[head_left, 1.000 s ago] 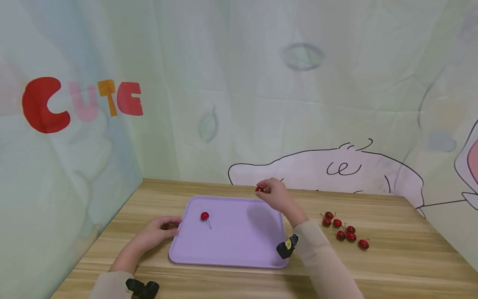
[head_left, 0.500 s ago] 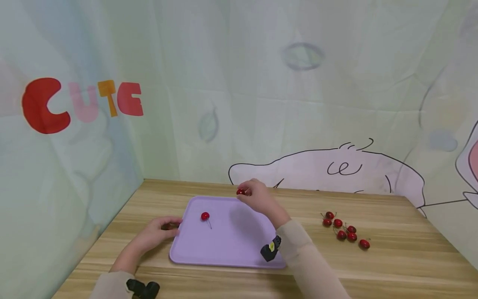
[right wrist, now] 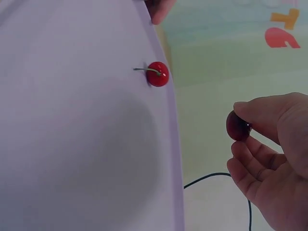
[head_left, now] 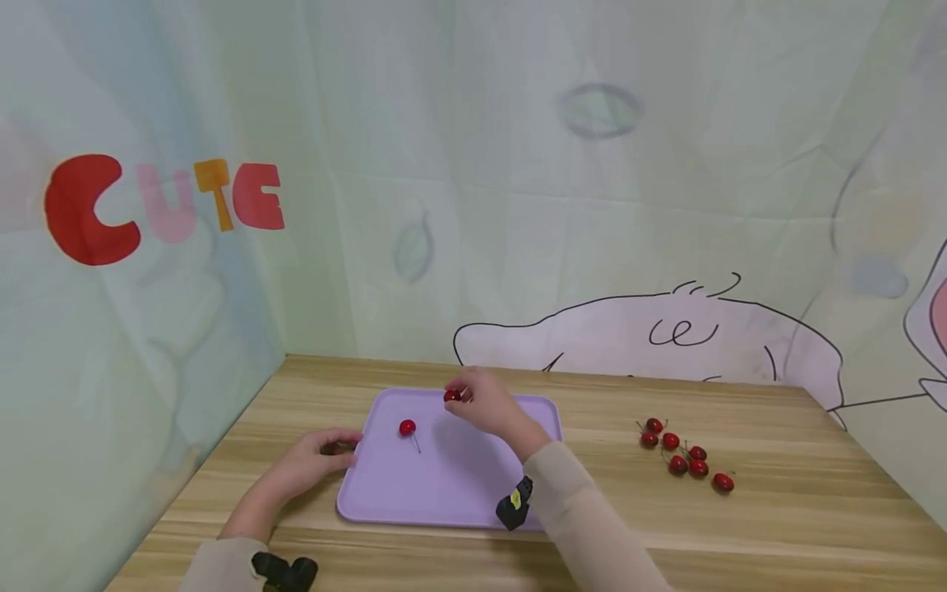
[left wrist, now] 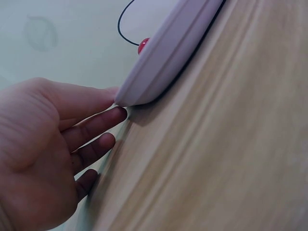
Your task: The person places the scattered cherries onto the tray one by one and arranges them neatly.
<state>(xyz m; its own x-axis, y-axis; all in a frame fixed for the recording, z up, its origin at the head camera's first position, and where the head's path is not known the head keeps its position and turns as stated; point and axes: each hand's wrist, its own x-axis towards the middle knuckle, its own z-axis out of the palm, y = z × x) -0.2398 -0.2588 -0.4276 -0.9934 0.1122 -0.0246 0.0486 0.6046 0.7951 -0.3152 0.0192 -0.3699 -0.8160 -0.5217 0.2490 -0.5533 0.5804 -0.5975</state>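
My right hand (head_left: 484, 403) pinches a dark red cherry (right wrist: 237, 126) between thumb and fingers, above the far part of the lilac tray (head_left: 444, 497). Another cherry (head_left: 407, 427), bright red with its stem pointing toward the near side, lies in the tray's left part; the right wrist view shows it close to the rim. At the tray's left edge, my left hand (head_left: 314, 462) holds the rim between thumb and index finger, as the left wrist view shows (left wrist: 43, 144). Its other fingers are bent loosely below, beside the tabletop.
Several cherries with stems (head_left: 676, 465) lie in a loose cluster on the wooden table (head_left: 799, 510), right of the tray. A printed curtain (head_left: 518, 205) stands behind the table's far edge and along its left side. Each wrist carries a small black camera (head_left: 514, 503).
My right hand has moved left over the tray with the cherry, and lately a little lower and nearer. The left hand stays at the tray's left rim.
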